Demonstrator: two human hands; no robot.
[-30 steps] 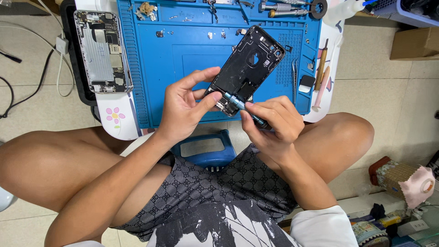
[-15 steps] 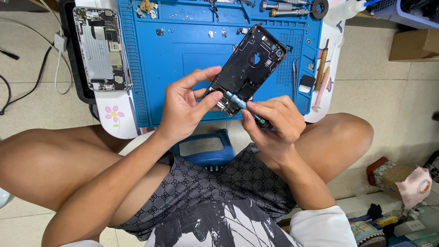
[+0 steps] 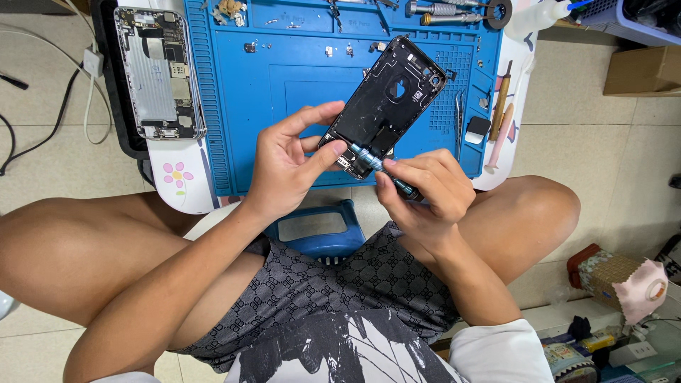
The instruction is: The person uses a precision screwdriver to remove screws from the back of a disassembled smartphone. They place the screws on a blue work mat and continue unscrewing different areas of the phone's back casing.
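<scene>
Left hand point(image 3: 287, 167): fingers are clamped on the lower end of the phone shell point(image 3: 386, 106).
Right hand point(image 3: 425, 191): a screwdriver point(image 3: 376, 164) is pinched, its tip seemingly set into the shell's bottom edge.
Shell: held tilted above the blue mat point(image 3: 284, 85) (another opened phone point(image 3: 159, 71) lies left).

Bare arms and legs here, no gloves on the left hand point(image 3: 284, 170) or right hand point(image 3: 429, 191). Grey patterned shorts point(image 3: 333, 284), plus a white tee point(image 3: 496, 354) with a black-and-white print.
</scene>
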